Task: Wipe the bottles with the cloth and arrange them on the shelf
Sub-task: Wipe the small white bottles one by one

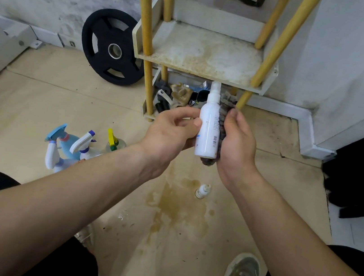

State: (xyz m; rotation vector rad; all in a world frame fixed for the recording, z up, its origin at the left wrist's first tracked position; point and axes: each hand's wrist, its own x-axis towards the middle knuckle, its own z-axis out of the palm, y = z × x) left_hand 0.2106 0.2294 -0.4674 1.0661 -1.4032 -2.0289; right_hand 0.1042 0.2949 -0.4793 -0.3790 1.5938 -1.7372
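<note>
- Head view: the white spray bottle is held upright in mid-air, in front of the low shelf and above the floor.
- The left hand pinches the bottle's body, thumb on its left side and fingers curled behind it.
- The right hand grips the grey cloth, which wraps the right side of the bottle and pokes out below its base. The fingers are curled over the cloth, pressing it to the plastic.
- The shelf's middle tier is stained and bare, just beyond the bottle's cap. The bottom tier holds a jumble of dark items that I cannot identify.
- More bottles wait on the floor: a cluster of trigger sprayers to the near left, partly hidden by the left forearm, and a small bottle standing near a brown stain.
- A black weight plate leans against the far wall, left of the shelf.
- Handling, as a judgement: the bottle looks light, with a smooth, stiff plastic wall that could slip if damp.
- Its narrow neck and clear cap look like the weakest parts, so the mid-body is the safer hold.
- The cloth is soft and nubby. It conforms to the round body, so twisting the bottle inside it should clean all sides.
</note>
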